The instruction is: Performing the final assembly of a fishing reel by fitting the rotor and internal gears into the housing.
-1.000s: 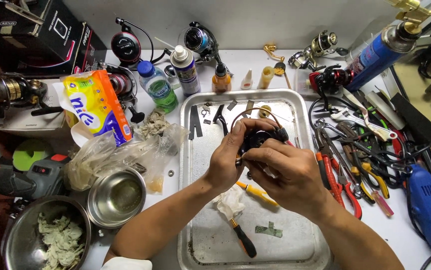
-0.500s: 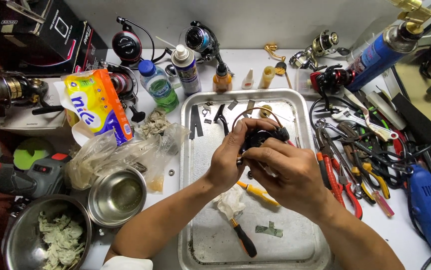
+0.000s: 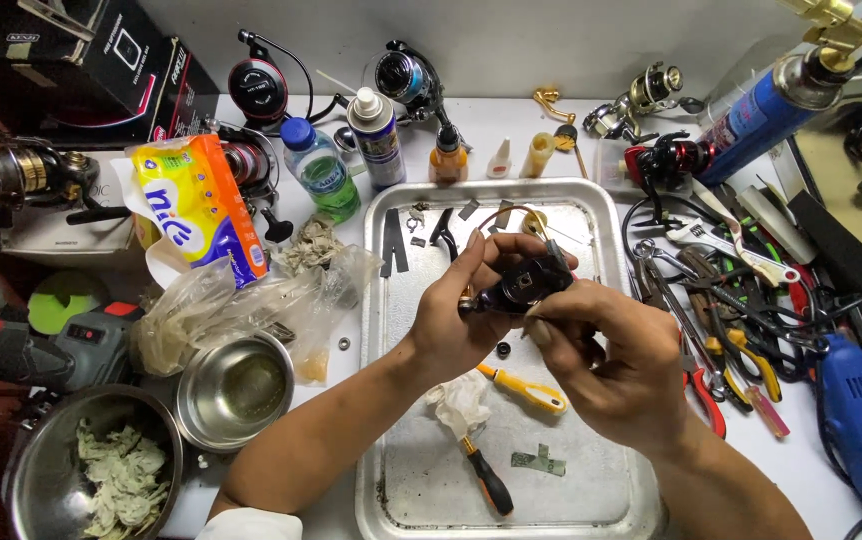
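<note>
The black reel body (image 3: 523,285) is clamped by the left hand (image 3: 461,315) and the right hand (image 3: 616,365); it is best kept above the steel tray (image 3: 601,200), at 6 o'clock from the spray can (image 3: 376,135).

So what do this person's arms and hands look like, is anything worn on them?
Both hands, left and right, are bare: no gloves, rings or watch show. The forearms are uncovered too. Only a bit of white sleeve shows at the left elbow, at the bottom edge of the picture.
</note>
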